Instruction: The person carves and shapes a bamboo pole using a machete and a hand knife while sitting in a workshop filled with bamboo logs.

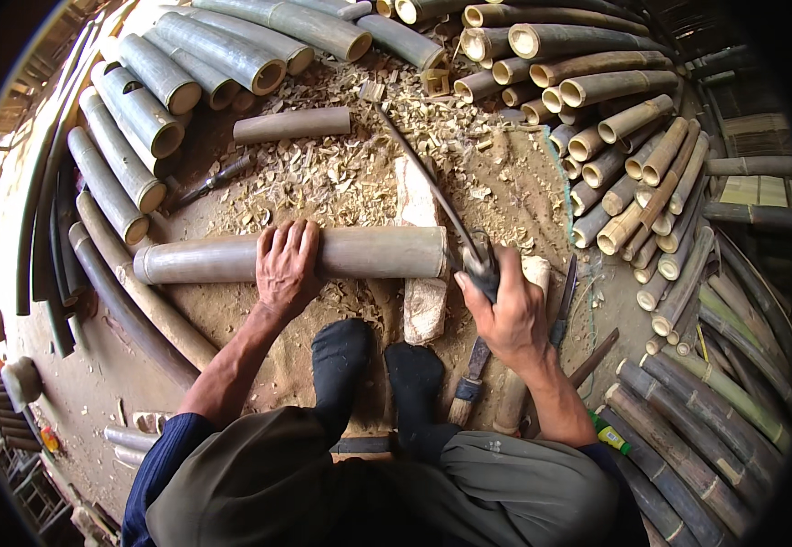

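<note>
A thick grey-brown bamboo section (378, 252) lies crosswise in front of my feet. My left hand (288, 271) grips it from above near its middle, fingers wrapped over the top. Beneath its right end runs a pale, rough block (425, 314), sticking out on both sides. My right hand (508, 308) is closed round the dark handle of a long-bladed tool (429, 179), just past the bamboo's right end. Its thin blade slants up and away to the left, over the wood chips. The blade shows nearly edge-on, so I cannot tell a knife from a saw.
Wood chips (323, 187) cover the ground ahead, around a shorter bamboo piece (292, 125). Thick bamboo sections (223, 50) lie at the far left, thinner cut poles (596, 87) at the right. Another blade (564, 301) and a wooden-handled tool (467, 387) lie beside my right arm.
</note>
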`<control>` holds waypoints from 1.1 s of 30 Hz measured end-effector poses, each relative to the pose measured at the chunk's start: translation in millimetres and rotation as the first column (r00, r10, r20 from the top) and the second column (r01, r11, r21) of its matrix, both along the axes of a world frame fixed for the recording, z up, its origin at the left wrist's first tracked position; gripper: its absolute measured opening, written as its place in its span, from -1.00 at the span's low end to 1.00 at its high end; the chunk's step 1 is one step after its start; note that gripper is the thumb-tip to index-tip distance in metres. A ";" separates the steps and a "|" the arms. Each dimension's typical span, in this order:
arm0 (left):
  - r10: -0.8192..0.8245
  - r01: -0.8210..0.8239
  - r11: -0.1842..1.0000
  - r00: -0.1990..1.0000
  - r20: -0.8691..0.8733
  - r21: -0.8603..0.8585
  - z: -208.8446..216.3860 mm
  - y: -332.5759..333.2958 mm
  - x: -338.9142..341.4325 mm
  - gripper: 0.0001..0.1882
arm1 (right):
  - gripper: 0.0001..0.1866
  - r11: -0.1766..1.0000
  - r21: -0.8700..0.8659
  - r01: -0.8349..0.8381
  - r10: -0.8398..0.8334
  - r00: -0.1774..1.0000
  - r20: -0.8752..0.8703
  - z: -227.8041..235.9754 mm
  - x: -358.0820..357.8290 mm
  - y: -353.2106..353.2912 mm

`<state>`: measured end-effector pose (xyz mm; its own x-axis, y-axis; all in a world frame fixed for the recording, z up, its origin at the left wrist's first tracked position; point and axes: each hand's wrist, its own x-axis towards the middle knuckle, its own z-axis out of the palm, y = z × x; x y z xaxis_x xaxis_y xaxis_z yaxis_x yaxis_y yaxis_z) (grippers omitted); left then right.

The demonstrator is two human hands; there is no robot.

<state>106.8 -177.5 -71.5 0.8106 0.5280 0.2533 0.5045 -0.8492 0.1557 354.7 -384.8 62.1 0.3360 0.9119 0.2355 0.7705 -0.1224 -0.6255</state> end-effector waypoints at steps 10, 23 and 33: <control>-0.140 0.017 0.912 0.952 -0.273 -0.409 39.9 28.1 10.9 -0.11 | -0.68 0.851 -0.509 0.128 -0.200 0.976 -0.090 -44.0 20.5 -30.0; -0.124 0.017 0.927 0.957 -0.262 -0.375 26.3 22.6 28.2 -0.29 | -0.62 0.986 -0.138 0.098 -0.075 0.983 0.165 -84.7 5.9 -46.8; -0.096 0.007 0.938 0.966 -0.242 -0.346 26.6 24.0 19.4 -0.37 | -0.72 0.988 0.157 -0.001 -0.017 0.993 0.118 -31.9 -0.1 -18.4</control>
<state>126.2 -153.6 -44.9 0.8520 0.5020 -0.1488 0.5221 -0.7934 0.3129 354.6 -403.2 30.2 0.3043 0.8582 0.4133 0.8398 -0.0368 -0.5417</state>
